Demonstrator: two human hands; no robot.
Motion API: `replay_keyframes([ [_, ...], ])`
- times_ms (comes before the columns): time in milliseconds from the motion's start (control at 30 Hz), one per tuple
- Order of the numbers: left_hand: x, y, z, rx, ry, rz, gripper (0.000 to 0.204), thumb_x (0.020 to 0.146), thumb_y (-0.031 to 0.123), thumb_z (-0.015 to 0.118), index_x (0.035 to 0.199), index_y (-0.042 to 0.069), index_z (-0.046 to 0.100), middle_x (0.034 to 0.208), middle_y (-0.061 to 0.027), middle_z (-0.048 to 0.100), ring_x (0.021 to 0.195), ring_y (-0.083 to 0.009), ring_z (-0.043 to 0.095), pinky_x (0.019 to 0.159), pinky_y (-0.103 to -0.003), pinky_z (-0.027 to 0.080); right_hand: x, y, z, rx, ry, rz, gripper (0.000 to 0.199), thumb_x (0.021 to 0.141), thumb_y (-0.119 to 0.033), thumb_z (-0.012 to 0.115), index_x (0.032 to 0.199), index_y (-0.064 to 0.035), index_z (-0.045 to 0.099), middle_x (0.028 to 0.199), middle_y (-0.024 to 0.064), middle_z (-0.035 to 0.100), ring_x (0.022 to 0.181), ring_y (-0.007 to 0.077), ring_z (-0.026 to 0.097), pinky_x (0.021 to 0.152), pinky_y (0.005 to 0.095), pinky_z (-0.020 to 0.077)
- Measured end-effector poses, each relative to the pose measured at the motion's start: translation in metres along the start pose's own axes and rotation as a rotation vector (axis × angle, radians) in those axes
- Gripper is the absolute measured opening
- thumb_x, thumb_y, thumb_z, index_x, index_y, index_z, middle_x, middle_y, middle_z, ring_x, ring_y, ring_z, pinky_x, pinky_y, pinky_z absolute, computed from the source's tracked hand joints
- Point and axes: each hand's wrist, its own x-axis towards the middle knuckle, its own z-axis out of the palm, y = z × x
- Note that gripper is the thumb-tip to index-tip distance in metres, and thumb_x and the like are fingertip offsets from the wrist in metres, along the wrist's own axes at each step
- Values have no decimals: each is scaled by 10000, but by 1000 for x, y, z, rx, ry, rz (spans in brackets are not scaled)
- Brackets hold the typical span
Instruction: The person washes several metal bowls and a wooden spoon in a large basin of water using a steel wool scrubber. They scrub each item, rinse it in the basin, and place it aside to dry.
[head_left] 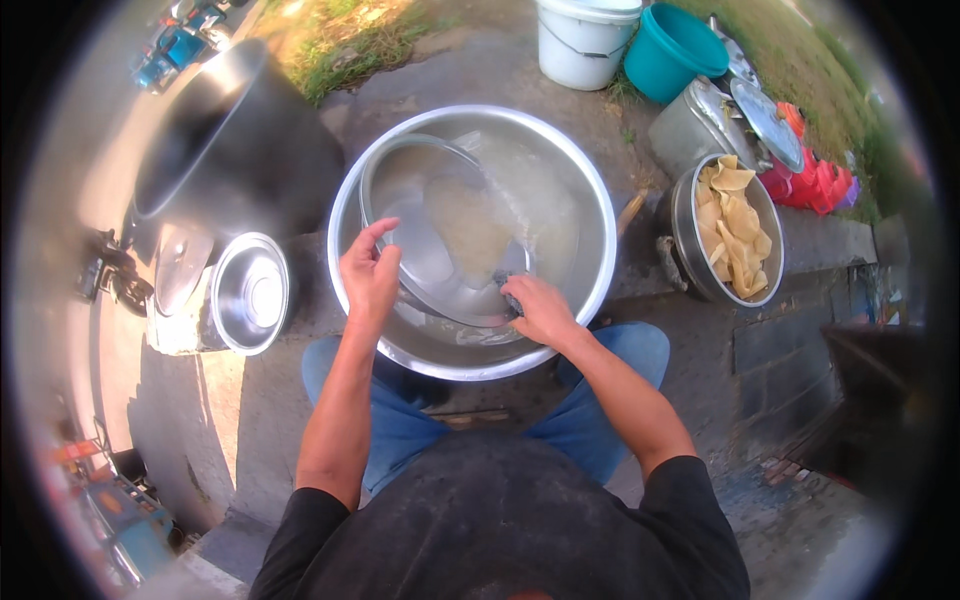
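The work in hand looks like washing: a smaller steel pot (440,235) lies tilted inside a large steel basin (590,215) that holds cloudy water, set on the concrete ground at the person's knees. The left hand (368,275) holds the pot's rim at about nine o'clock, thumb and fingers curled over the edge, so that grip is closed on the pot. The right hand (540,308) sits at about five o'clock on the pot, its grip closed around a small dark scrubber (508,292) that presses against the pot's wall near the rim.

I judge this to be the scrubbing step, mid-way, with the pot's inside facing up and partly wet. The next move likely calls for the left hand to turn the pot while the right works the scrubber around the wall, keeping the pot steady against the basin's slope.

Around the basin: a large dark pot (235,140) at ten o'clock, a steel lidded pot (250,295) at nine, a pan of pale yellow crackers (735,230) at three, a white bucket (585,40) and a teal tub (680,50) at one.
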Motion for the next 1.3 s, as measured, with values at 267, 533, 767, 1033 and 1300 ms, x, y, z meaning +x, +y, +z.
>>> replay_keyframes([
  [267, 2, -85, 16, 137, -104, -184, 349, 872, 101, 528, 1209, 67, 611, 788, -56, 615, 629, -83, 490, 630, -253, 441, 28, 28, -6, -288, -113, 164, 362, 729, -136, 704, 1072, -104, 594, 1175, 74, 531, 1209, 316, 464, 892, 494, 451],
  [533, -31, -80, 44, 846, -258, 438, 452, 840, 365, 643, 1228, 137, 600, 1419, -179, 399, 1343, -351, 311, 1090, -557, 205, 29, 7, -49, -442, -214, 231, 288, 714, -70, 663, 1000, -99, 640, 1073, 81, 571, 1101, 309, 519, 850, 482, 448],
  [767, -41, -66, 58, 430, -460, 506, 184, 746, 244, 755, 828, 104, 669, 794, -67, 646, 812, -270, 621, 787, -406, 461, 38, -38, -120, -539, -159, 177, 274, 713, -63, 653, 986, -90, 643, 1054, 80, 581, 1036, 290, 557, 811, 435, 473],
  [1033, 5, -5, 44, -36, -128, 119, 247, 859, 260, 689, 762, 37, 650, 629, -42, 599, 569, -144, 550, 534, -289, 429, 68, -23, -206, -126, 671, 87, 291, 744, -30, 609, 1029, -89, 608, 1059, 108, 631, 937, 312, 621, 812, 377, 490],
  [1300, 48, -19, 24, -364, 59, -119, 376, 943, 357, 586, 882, -8, 656, 682, 15, 560, 623, -78, 473, 592, -230, 411, 90, -68, -194, -227, 637, -313, 308, 744, -59, 668, 1041, -131, 631, 1137, 85, 629, 1042, 266, 619, 882, 323, 506],
])
